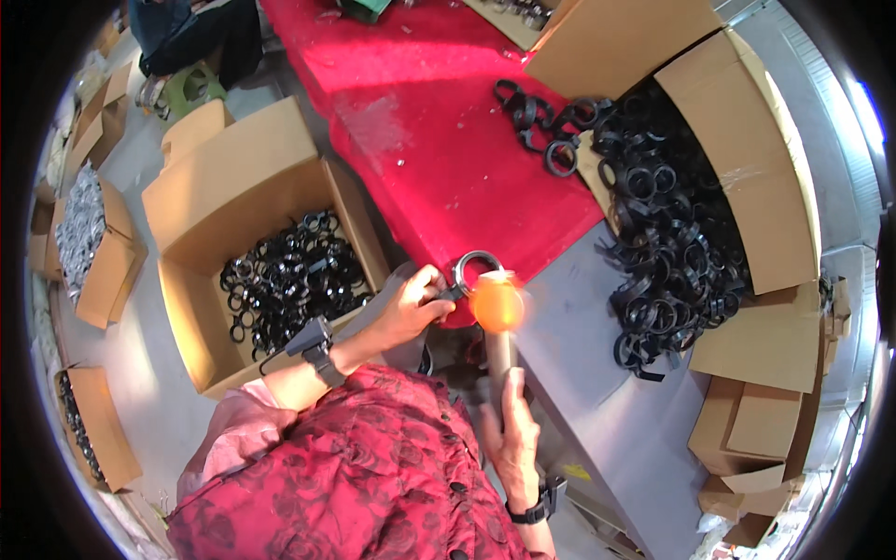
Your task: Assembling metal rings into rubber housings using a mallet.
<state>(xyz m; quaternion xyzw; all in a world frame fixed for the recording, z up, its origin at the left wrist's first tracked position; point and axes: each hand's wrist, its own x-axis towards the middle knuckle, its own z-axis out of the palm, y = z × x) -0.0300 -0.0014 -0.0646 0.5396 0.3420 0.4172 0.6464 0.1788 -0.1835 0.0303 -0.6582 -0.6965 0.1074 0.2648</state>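
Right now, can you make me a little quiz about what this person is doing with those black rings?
1. True or false: the left hand holds a ring by the red cloth.
2. What does the right hand grip? A) scissors B) a tube with a glowing orange tip C) a cup
3. Fill in: the box to the person's left holds black ____.

Key: 1 true. 2 B. 3 rings.
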